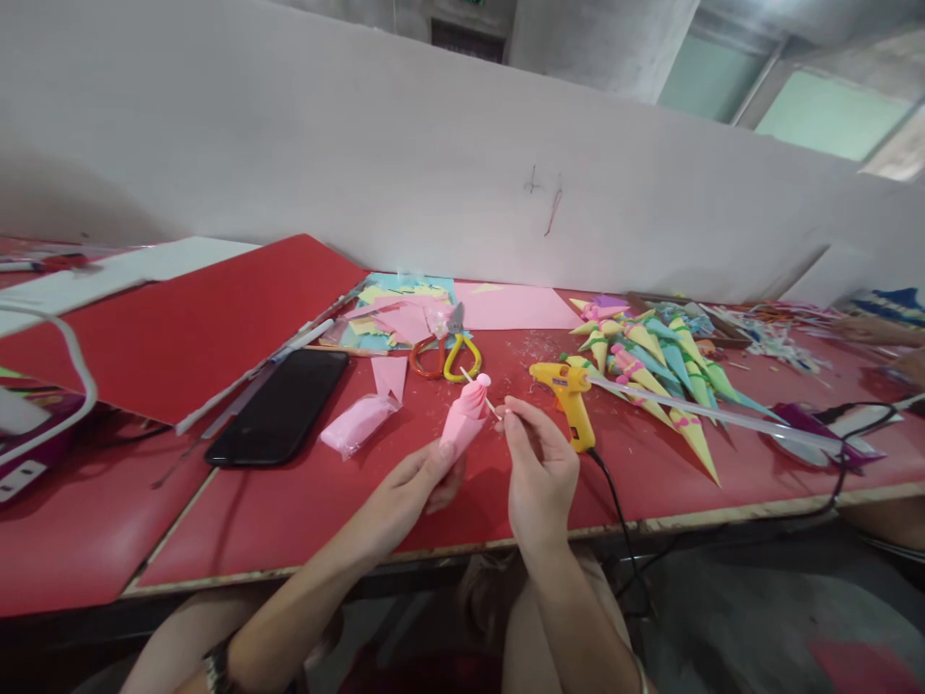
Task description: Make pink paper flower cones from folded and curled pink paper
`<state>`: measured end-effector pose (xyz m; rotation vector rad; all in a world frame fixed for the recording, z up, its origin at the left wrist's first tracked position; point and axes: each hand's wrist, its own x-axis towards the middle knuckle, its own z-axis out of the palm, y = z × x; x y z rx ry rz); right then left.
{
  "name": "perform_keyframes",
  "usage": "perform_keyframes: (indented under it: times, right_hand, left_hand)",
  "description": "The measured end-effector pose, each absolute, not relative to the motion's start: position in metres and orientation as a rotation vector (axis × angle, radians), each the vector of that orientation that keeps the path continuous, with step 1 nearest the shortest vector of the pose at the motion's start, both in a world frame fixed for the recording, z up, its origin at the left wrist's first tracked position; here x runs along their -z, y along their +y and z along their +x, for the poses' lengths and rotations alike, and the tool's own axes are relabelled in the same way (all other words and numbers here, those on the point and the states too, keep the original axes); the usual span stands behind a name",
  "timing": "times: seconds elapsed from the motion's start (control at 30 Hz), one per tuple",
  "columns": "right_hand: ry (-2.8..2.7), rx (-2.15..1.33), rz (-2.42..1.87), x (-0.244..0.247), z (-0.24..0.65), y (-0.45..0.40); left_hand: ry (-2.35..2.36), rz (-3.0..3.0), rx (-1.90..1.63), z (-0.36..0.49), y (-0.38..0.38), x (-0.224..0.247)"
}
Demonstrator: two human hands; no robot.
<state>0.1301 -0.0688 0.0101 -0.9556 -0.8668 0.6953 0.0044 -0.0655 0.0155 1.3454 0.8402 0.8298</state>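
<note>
My left hand [423, 479] is closed around the lower part of a pink ice-cream-shaped cone [463, 416] with a swirled top and a small round ball at its tip. In my right hand [539, 467], thumb and fingers pinch a thin pale stick [493, 408], whose far part lies against the cone's swirl. Both hands are above the red table near its front edge. Beyond the cone lie scissors [449, 355] with one red and one yellow handle. A yellow glue gun [572, 400] rests to the right of my right hand.
On the left are a black phone [278, 410], a red sheet [217, 308] and a packet of pink clay-like material [359, 424]. Several coloured cones [672, 361] lie in a pile at right. A black cord [614, 501] hangs over the edge. Another person's hand [863, 331] is far right.
</note>
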Motion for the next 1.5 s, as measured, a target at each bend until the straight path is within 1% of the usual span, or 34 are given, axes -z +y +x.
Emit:
perform_keyframes:
  times: [0.17,0.3,0.47,0.6,0.83,0.97,1.17,1.3,1.5]
  right_hand:
    - [-0.862,-0.703,-0.913,-0.011,0.129,-0.07]
    - [-0.885,-0.697,-0.921,-0.013,0.128,-0.071]
    - [-0.836,-0.75,-0.92,-0.012,0.129,-0.069]
    - [-0.819,-0.816,-0.88,-0.007,0.132,-0.066]
    - [-1.057,-0.663,-0.797,-0.009,0.138,-0.061]
    - [-1.207,-0.672,-0.742,-0.012,0.14,-0.061]
    - [-1.345,-0.652,-0.772,-0.015,0.134,-0.068]
    - [-1.315,-0.618,-0.784,-0.017,0.134,-0.07]
    - [-1.26,-0.606,-0.797,-0.015,0.132,-0.069]
  left_hand:
    - [0.858,1.406,-0.838,0.006,-0.068,-0.021]
    - [0.83,1.338,-0.845,0.007,-0.067,-0.015]
    - [0.639,1.09,-0.875,0.003,-0.062,-0.002]
    - [0.506,0.986,-0.845,0.002,-0.062,-0.001]
    - [0.598,1.126,-0.797,0.007,-0.067,-0.007]
    - [0.591,1.219,-0.763,0.008,-0.068,-0.007]
    - [0.684,1.192,-0.904,0.012,-0.07,-0.008]
    - [0.69,1.218,-0.955,0.014,-0.072,-0.008]
    - [0.662,1.201,-0.92,0.015,-0.074,-0.01]
